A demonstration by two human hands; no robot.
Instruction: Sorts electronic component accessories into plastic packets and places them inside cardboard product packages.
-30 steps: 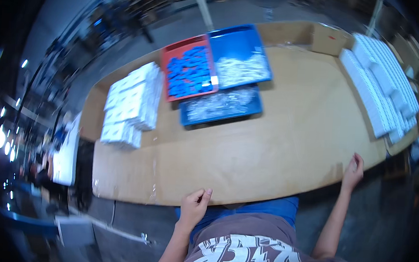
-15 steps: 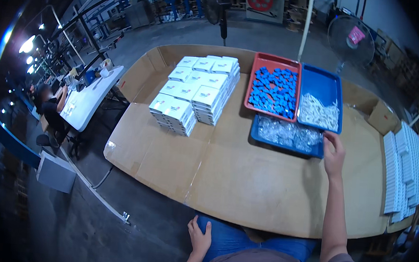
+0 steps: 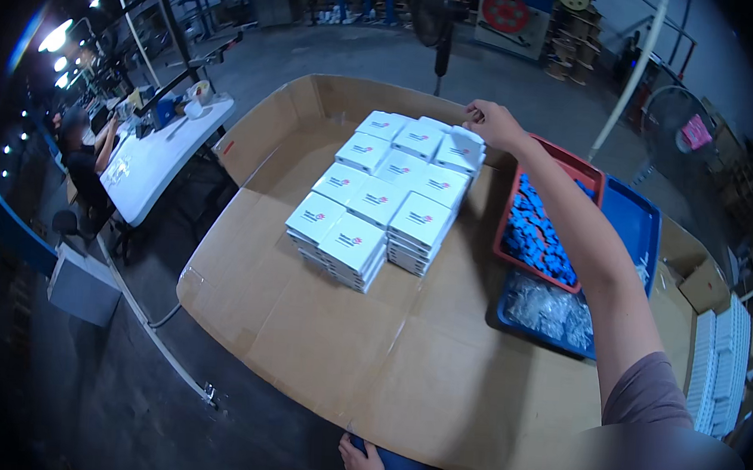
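Seen from above, a stack of white boxes (image 3: pixel 370 196) stood left of centre in the frame, on a brown cardboard surface (image 3: pixel 302 325). Its long axis ran obliquely from the lower centre-left toward the upper centre-right; the printed lids faced upward, and the near end was stepped, with the left column reaching lower in the frame than the right. The right hand (image 3: pixel 497 129) lay at the stack's upper right corner, its fingers curled beside the rearmost right box (image 3: pixel 461 151) — whether they gripped that box could not be told. The left hand (image 3: pixel 364 469) rested at the bottom centre, loosely spread by the near edge of the surface, with no object visible in it. Broad cardboard extended left of and below the stack, and a narrower strip separated it from the red tray (image 3: pixel 583 168) of blue pieces (image 3: pixel 538 236). The right forearm crossed over this tray, limiting room on that side. Beyond lay a blue tray (image 3: pixel 632 212), and below the red one a second blue tray (image 3: pixel 532 334). A raised cardboard wall (image 3: pixel 385 93) bounded the far edge — just behind the stack, across the upper centre.
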